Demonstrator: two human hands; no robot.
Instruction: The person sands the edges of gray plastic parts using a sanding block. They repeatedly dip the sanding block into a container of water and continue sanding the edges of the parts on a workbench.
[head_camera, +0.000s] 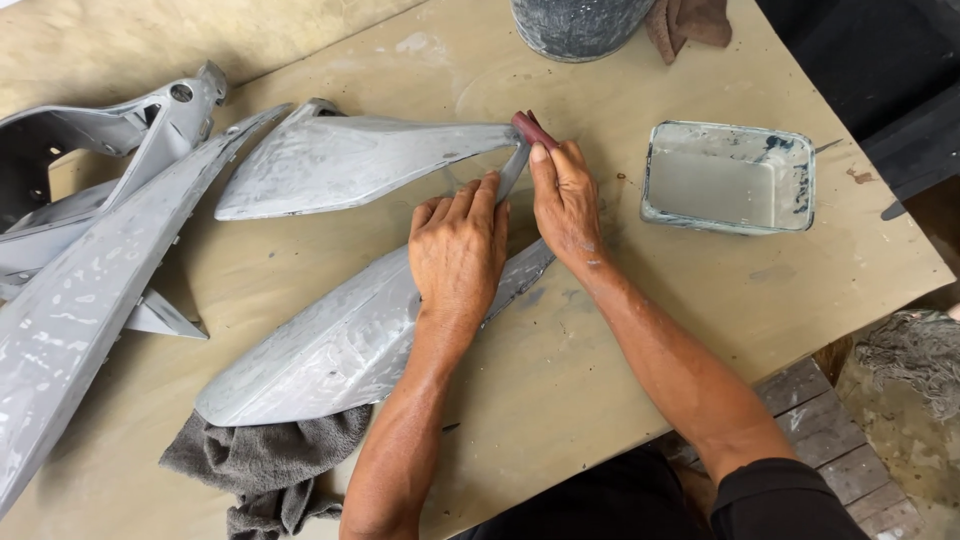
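Observation:
Two long grey primed body panels lie on the tan board table (600, 340). My left hand (458, 250) presses flat on the near panel (330, 350), fingers spread toward its narrow end. My right hand (562, 195) pinches a folded reddish-brown piece of sandpaper (533, 129) against the thin tip of the far panel (350, 160). Both panels show pale scuffed patches. A grey rag (260, 460) lies under the near panel's wide end.
A rectangular tub of cloudy water (728, 177) stands right of my hands. A grey bucket (578, 25) with a brown cloth (690, 22) sits at the far edge. More grey panels (80, 270) fill the left side. Wooden slats (830, 430) lie below the table's right edge.

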